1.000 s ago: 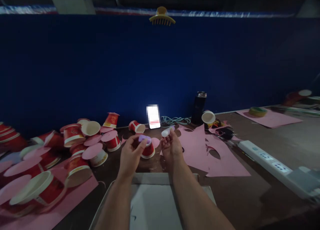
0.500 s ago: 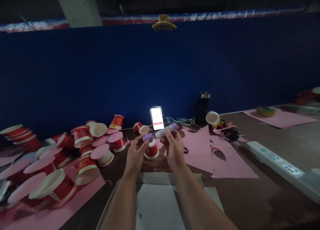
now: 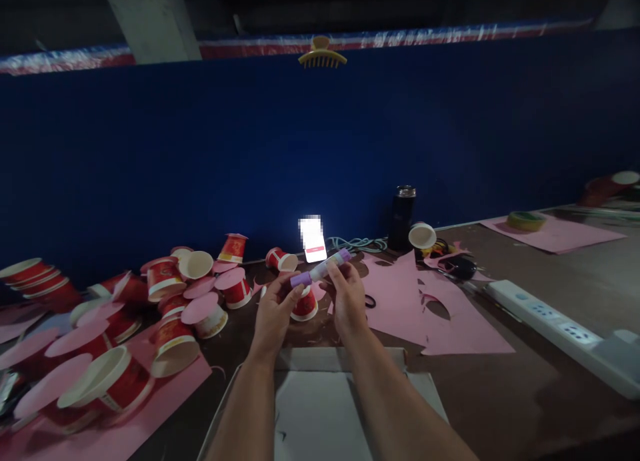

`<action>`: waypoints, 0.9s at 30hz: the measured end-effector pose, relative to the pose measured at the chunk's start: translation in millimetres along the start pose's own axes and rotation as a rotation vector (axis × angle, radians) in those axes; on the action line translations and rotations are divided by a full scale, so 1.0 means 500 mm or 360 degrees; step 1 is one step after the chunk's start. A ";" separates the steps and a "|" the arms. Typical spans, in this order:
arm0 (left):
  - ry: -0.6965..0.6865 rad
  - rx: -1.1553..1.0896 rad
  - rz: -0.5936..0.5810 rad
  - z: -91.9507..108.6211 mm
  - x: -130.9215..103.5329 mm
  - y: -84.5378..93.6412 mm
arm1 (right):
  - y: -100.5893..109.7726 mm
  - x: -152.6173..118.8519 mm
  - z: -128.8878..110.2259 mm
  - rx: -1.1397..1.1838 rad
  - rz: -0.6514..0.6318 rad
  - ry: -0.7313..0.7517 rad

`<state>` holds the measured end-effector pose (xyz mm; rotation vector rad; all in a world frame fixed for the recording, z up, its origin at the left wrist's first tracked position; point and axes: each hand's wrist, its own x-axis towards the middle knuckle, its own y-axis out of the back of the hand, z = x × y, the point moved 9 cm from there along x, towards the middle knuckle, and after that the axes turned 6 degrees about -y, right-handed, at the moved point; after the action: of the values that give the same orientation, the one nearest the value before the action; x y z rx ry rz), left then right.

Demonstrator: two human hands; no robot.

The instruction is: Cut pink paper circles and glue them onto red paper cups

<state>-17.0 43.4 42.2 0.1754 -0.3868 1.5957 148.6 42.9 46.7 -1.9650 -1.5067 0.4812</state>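
My left hand (image 3: 273, 316) pinches the purple cap (image 3: 299, 279) of a glue stick. My right hand (image 3: 349, 302) grips the white and purple glue stick (image 3: 321, 269) by its body. Cap and body are in line and appear to meet, the stick slanting up to the right. Just behind the hands a red paper cup (image 3: 307, 307) stands on the table, partly hidden by my left fingers. Below my wrists lies an open white cardboard box (image 3: 320, 407).
To the left several red paper cups (image 3: 173, 341) lie jumbled, many with pink paper discs. Cut pink paper (image 3: 390, 301) lies right, with a power strip (image 3: 545, 321) beyond. A lit phone (image 3: 314, 237) leans on the blue partition (image 3: 225, 141) near a black flask (image 3: 401, 221).
The cap in my left hand and the glue stick in my right have come together; a gap showed between them before. The view has shifted slightly.
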 end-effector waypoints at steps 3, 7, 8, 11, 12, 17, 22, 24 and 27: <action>-0.0017 0.0024 -0.0008 0.005 -0.001 -0.001 | 0.001 -0.001 0.000 0.0002 0.0017 -0.0007; -0.0041 0.0073 -0.0026 0.010 -0.001 -0.003 | 0.001 -0.002 -0.001 -0.0019 0.0016 -0.0005; -0.0048 0.0088 -0.0026 0.012 0.000 -0.003 | 0.000 -0.002 -0.001 -0.0030 0.0008 0.0002; -0.0063 0.0109 -0.0025 0.014 0.000 -0.003 | 0.000 -0.002 -0.002 -0.0056 0.0007 0.0013; -0.0066 0.0107 -0.0030 0.015 0.000 -0.003 | 0.000 -0.002 -0.001 -0.0059 0.0008 0.0012; -0.0066 0.0124 -0.0042 0.012 0.002 -0.004 | 0.003 -0.001 -0.002 -0.0070 0.0023 0.0032; -0.0055 0.0150 -0.0018 0.008 0.003 0.000 | -0.002 -0.002 -0.002 -0.0038 -0.0017 0.0025; -0.0066 0.0149 -0.0018 0.009 0.004 -0.001 | -0.004 -0.003 0.000 -0.0020 -0.0019 0.0011; -0.0061 0.0136 0.0001 0.009 0.003 0.001 | -0.007 -0.005 0.000 -0.0012 -0.0014 -0.0004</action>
<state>-18.1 43.5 46.7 0.2714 -0.3486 1.6124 145.3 41.0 48.9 -1.9634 -1.5202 0.4752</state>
